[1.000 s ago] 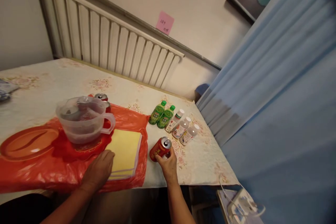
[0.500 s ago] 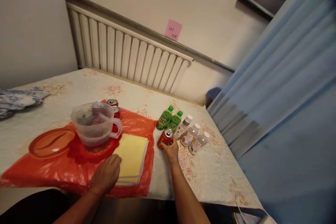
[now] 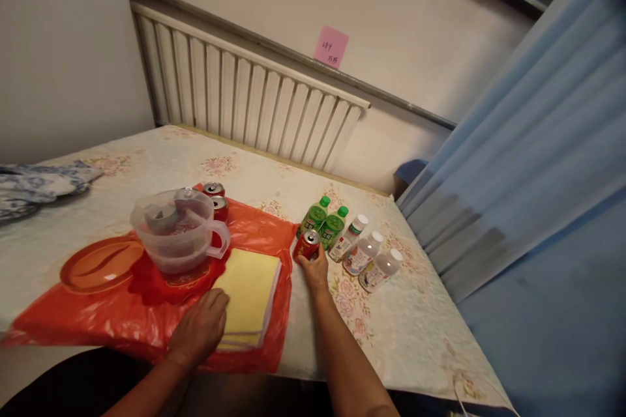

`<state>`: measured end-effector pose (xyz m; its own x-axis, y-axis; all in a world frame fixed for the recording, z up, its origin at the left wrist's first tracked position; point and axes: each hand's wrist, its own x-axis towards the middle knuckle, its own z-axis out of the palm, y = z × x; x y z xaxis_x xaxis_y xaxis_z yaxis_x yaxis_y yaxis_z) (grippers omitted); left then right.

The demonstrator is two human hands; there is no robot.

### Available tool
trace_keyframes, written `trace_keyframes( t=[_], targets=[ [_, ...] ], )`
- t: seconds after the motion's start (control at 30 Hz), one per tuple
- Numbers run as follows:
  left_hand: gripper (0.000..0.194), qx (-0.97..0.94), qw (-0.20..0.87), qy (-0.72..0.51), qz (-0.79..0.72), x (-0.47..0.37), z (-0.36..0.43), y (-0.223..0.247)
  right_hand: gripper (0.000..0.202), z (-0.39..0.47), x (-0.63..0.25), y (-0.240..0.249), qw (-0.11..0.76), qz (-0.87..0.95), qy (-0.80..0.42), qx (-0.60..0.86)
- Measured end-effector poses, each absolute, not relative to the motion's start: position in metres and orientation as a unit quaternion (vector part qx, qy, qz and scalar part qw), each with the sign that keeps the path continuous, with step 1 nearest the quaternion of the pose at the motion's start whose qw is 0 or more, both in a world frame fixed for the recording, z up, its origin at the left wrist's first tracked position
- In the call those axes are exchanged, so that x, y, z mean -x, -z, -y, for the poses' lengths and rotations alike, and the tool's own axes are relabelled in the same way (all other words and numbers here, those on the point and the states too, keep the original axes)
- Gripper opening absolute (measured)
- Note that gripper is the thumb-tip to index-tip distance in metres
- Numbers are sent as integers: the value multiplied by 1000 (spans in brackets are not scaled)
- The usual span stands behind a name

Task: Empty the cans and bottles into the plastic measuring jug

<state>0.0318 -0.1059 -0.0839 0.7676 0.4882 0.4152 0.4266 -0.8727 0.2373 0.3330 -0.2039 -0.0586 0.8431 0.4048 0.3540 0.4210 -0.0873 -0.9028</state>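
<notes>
My right hand (image 3: 314,272) is wrapped round a red can (image 3: 307,245), upright in front of two green-capped bottles (image 3: 333,227). My left hand (image 3: 204,320) rests with its fingers curled at the left edge of the yellow cloths (image 3: 248,296); whether it grips anything is hidden. Both the cloths and a clear plastic jug (image 3: 176,241) stand on a red plastic bag (image 3: 254,228). More red cans (image 3: 220,210) are behind the jug's handle. To the right of the green bottles is a row of white-capped bottles (image 3: 360,253).
A flowered cloth (image 3: 161,156) covers the table. Blue-and-white fabric (image 3: 44,187) lies at the far left. Behind the table is a white radiator (image 3: 254,94); a blue curtain (image 3: 518,163) hangs on the right. A thin cable (image 3: 460,394) is at the lower right.
The red can in my right hand has moved slightly back and left, closer to the green-capped bottles. My left hand has hardly moved. The view has shifted a little.
</notes>
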Motion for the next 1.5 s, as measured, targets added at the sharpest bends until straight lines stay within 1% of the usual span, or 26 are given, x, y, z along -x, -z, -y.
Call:
trace_keyframes(
  t=[0.07, 0.2, 0.43, 0.53, 0.77, 1.0, 1.27, 1.5],
  targets=[
    [24, -938, 66, -242, -240, -32, 105, 85, 69, 205, -330, 69, 596, 266, 40, 756],
    [23, -937, 68, -249, -237, -32, 105, 82, 62, 208, -324, 84, 575, 249, 77, 775],
    [23, -933, 57, -264, -239, -32, 106, 76, 61, 201, -330, 90, 547, 273, 95, 786],
    [23, -933, 59, -264, -240, -31, 105, 77, 63, 196, -334, 93, 546, 294, 95, 779],
    [21, -922, 63, -290, -248, -30, 103, 87, 59, 188, -337, 92, 562, 294, 86, 768],
    [23, -930, 46, -267, -247, -28, 104, 90, 58, 188, -335, 84, 567, 288, 77, 768],
    [21, -931, 57, -269, -240, -29, 104, 86, 58, 188, -333, 82, 571, 278, 75, 769],
    [21, -927, 58, -265, -257, -29, 105, 83, 66, 186, -338, 94, 558, 284, 82, 776]
  ],
)
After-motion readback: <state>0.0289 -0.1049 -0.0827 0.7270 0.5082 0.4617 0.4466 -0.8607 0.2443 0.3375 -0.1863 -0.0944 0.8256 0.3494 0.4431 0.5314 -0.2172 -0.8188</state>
